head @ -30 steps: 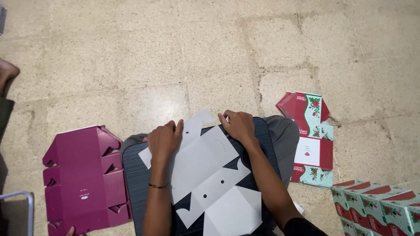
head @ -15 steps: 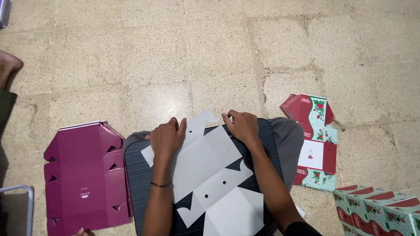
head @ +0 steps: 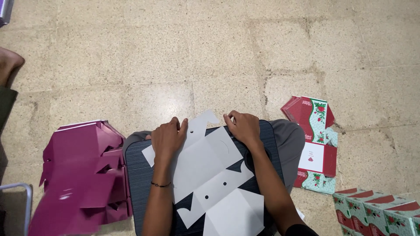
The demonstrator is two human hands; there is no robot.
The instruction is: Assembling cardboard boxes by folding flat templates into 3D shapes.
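Pressing flat on the white die-cut cardboard box blank, which lies on the dark striped board across your lap, your left hand and right hand have barely shifted, fingers together, gripping nothing, while the stack of magenta box blanks left of the board has blurred with movement.

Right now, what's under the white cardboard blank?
The white cardboard blank lies on a dark striped board across the lap, left hand and right hand pressing on it. Anything beneath its middle is covered.

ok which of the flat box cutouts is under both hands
The white one, lying on the dark striped board on the lap. The magenta stack and the red-and-green printed stack lie untouched on the floor.
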